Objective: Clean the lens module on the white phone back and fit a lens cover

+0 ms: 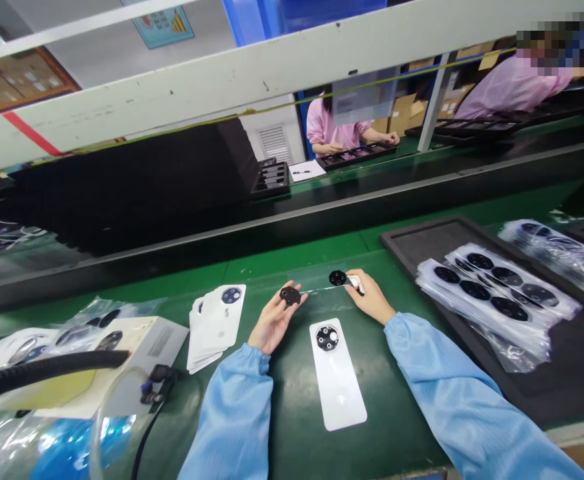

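My left hand (272, 321) holds a dark round disc with small holes (290, 295), apparently a phone camera lens cover, on its fingertips. My right hand (371, 298) is closed at the edge of a clear plastic film with another black disc (337, 277) beside the fingertips. Something white shows at the right fingertips. A thin shiny strip of film spans the gap between the hands. Below them, a white phone back panel (341, 393) with a round black camera area lies on the green bench. Left of my left hand is a fanned stack of similar panels (215, 327).
At right, a black foam tray (407, 243) carries clear film strips with black discs (492, 283). A white box-shaped device (165, 340) with a black hose (52, 373) stands left. Across the line, two people in pink sit by black trays (357, 157).
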`<move>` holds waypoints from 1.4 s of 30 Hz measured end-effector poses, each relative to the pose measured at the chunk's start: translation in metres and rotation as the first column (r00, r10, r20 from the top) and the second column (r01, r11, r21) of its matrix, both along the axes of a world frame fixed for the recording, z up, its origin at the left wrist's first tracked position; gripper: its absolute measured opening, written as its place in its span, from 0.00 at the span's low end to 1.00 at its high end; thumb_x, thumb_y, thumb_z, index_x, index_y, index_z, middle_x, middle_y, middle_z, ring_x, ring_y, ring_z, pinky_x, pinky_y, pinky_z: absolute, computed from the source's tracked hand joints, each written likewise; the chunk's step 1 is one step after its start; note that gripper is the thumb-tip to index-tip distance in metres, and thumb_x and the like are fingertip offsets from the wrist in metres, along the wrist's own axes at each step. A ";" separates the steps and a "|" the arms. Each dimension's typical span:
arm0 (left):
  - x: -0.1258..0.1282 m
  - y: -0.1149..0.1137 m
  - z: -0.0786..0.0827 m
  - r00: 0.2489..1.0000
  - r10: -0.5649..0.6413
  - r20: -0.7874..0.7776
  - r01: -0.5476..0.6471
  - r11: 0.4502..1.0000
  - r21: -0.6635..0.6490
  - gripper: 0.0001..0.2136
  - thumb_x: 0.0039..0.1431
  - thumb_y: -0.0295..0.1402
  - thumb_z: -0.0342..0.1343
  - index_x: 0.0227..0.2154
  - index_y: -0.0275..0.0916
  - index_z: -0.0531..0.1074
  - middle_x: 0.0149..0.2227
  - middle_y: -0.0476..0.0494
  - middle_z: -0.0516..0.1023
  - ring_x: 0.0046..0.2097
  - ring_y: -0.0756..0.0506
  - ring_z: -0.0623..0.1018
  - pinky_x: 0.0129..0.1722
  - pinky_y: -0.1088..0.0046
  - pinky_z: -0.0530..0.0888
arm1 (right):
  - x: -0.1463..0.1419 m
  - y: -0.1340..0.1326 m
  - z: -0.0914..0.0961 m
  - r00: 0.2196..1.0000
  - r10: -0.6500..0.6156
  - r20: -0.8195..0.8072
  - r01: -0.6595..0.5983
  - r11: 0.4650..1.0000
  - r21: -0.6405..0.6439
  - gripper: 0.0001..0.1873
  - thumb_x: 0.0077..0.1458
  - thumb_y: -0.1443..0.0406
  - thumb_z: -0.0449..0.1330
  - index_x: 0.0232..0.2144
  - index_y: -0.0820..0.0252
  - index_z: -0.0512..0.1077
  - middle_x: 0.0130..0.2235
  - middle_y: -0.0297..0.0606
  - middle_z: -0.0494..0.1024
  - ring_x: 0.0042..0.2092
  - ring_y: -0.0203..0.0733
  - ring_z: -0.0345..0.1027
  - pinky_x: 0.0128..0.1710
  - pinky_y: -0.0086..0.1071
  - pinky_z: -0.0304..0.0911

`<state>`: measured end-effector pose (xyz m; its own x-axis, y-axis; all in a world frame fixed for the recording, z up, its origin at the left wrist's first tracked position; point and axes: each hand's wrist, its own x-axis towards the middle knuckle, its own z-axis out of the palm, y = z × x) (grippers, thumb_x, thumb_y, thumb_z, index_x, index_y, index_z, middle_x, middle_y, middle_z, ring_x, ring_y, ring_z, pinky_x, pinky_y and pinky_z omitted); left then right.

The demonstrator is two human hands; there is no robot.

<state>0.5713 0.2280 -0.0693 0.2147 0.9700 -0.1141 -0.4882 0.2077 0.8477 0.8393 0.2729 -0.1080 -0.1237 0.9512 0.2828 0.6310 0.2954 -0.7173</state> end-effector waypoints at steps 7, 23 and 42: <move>-0.001 -0.012 -0.003 0.961 0.012 -0.278 0.017 0.995 0.100 0.22 0.56 0.41 0.62 0.52 0.40 0.71 0.56 0.37 0.72 0.52 0.37 0.78 0.57 0.57 0.70 | 0.004 -0.053 0.024 0.982 0.191 -0.005 -0.191 0.976 -0.109 0.24 0.58 0.56 0.58 0.54 0.54 0.63 0.42 0.40 0.73 0.39 0.43 0.67 0.41 0.37 0.66; 0.030 -0.049 -0.017 0.371 0.245 -0.896 0.506 0.755 0.416 0.24 0.61 0.35 0.57 0.59 0.42 0.63 0.50 0.36 0.66 0.50 0.41 0.72 0.51 0.60 0.73 | -0.006 -0.082 0.027 0.768 0.467 0.439 -0.484 0.871 -0.082 0.44 0.49 0.48 0.66 0.60 0.66 0.60 0.39 0.41 0.73 0.44 0.50 0.62 0.53 0.49 0.56; 0.041 -0.058 -0.016 0.290 0.318 -0.903 0.465 0.777 0.424 0.28 0.60 0.35 0.59 0.62 0.46 0.56 0.47 0.42 0.72 0.47 0.40 0.72 0.46 0.61 0.72 | -0.006 -0.080 0.028 0.756 0.481 0.444 -0.493 0.865 -0.096 0.42 0.53 0.45 0.61 0.62 0.64 0.58 0.39 0.41 0.72 0.43 0.51 0.62 0.52 0.50 0.57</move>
